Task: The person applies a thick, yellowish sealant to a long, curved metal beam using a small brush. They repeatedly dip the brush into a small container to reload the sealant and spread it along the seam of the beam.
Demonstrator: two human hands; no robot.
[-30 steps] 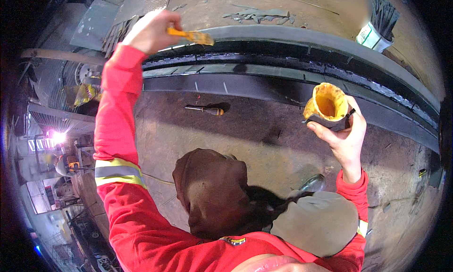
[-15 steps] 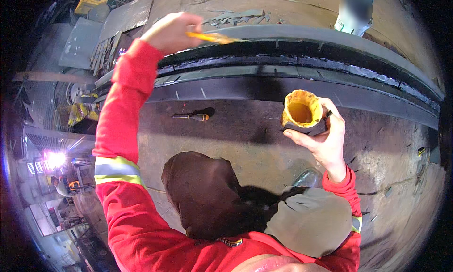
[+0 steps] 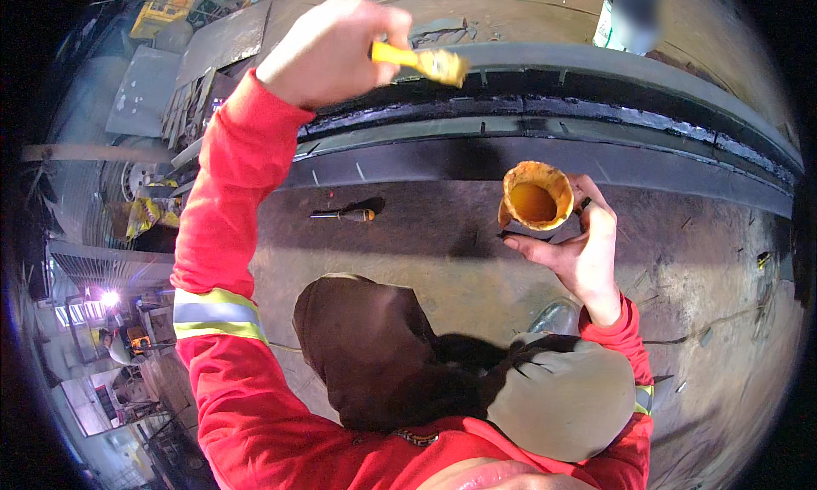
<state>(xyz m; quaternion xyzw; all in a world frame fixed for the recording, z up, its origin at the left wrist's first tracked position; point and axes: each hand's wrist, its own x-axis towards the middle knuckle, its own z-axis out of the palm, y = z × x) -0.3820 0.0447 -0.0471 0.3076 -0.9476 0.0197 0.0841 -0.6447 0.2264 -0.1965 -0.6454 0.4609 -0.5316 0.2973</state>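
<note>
At eleven o'clock, left hand (image 3: 332, 52) grips brush (image 3: 423, 63); at three, right hand (image 3: 589, 252) grips cup (image 3: 546, 174); a tilt could spill liquid (image 3: 534, 203).

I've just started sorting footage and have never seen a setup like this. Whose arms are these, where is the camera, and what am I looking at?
There is no machine here: the red sleeves and bare hands belong to the person wearing the camera. It sits on their head, looking down, and its fisheye lens bends straight edges near the rim. Picture left is the person's left.

The left hand holds a yellow-handled brush; whether its bristles touch the metal behind is hard to tell. The right hand holds a yellow cup with a stained rim.

Long dark metal beams stretch across the view. On the floor nearer the person lies a screwdriver.
</note>
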